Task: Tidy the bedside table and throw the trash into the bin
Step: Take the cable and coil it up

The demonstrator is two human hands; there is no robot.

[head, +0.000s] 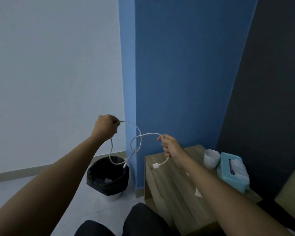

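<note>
Gripping white cable (152, 133), left hand (106, 127) and right hand (170, 147), scraps (107, 180) in lined bin (109, 189), tissues (237, 165) in box (228, 178)

Wooden bedside table (162, 181) on the right, against the blue wall. On it: white cup (211, 158) at the far edge, teal tissue box (232, 172) just right of it, white paper scrap (198, 192) nearer, partly hidden. Pale floor (92, 206) carries the black-lined bin (107, 178), left of the table.
</note>
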